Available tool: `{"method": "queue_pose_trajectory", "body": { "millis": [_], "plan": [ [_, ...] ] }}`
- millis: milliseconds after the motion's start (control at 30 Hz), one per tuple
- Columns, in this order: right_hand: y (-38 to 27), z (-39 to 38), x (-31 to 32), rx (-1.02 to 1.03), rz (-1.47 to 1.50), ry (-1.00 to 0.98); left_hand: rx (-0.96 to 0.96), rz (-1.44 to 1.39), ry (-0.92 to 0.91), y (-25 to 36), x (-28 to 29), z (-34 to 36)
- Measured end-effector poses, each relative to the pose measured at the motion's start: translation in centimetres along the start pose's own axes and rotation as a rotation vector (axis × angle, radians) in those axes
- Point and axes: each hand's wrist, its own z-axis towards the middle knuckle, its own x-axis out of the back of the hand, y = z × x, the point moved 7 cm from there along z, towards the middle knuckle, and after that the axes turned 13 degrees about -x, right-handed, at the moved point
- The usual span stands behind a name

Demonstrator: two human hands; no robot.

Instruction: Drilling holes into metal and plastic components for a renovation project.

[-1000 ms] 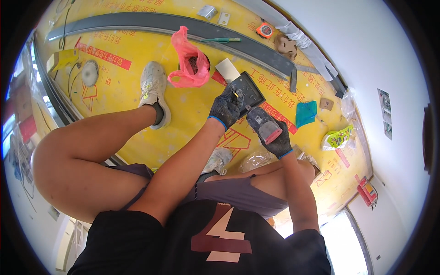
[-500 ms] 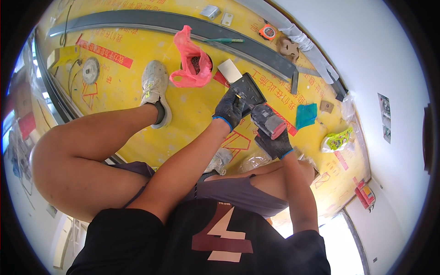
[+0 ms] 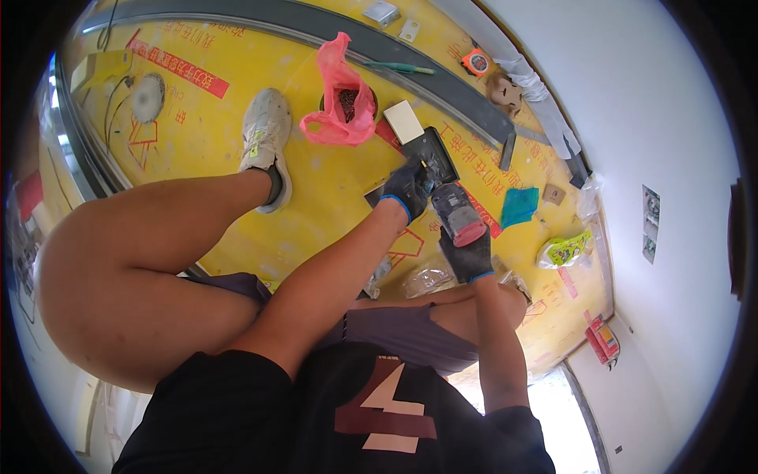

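Note:
My right hand [image 3: 467,254], in a dark glove with a blue cuff, grips a cordless drill [image 3: 458,212] with a grey body and a reddish base. The drill's front end points toward my left hand [image 3: 409,188], also gloved. Those left fingers are closed by the drill's front, over a black rectangular plate [image 3: 439,153]; what they pinch is too small to make out. A small yellowish bit shows at the fingertips. Touching the plate's far end is a cream-white block [image 3: 403,122]. Another dark edge pokes out beside my left wrist.
A pink plastic bag [image 3: 338,103] with small dark pieces stands beyond my left hand. Behind it runs a long grey metal profile [image 3: 284,38] with a green-handled tool [image 3: 403,68]. An orange tape measure [image 3: 475,62], a teal cloth [image 3: 519,205] and a yellow-green packet [image 3: 564,250] lie rightward.
The view has shifted slightly. The drill has turned and come closer to my left fingers. My left hand has moved a little to the right, and a dark edge now shows beside its wrist.

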Motion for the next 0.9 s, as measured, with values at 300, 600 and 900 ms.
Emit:
{"method": "queue_pose_trajectory", "body": {
  "millis": [300,600,900],
  "plan": [
    [-3.0,2.6,1.9,-0.128,-0.016,-0.045,0.192,-0.050,-0.073,-0.5,1.0,0.7],
    [-5.9,4.2,2.9,-0.220,-0.226,-0.041,0.235,-0.167,-0.239,0.9,-1.0,-0.4],
    [-5.2,5.1,2.5,-0.265,-0.255,-0.103,0.241,-0.148,-0.301,0.9,-1.3,-0.6]
  ]
}}
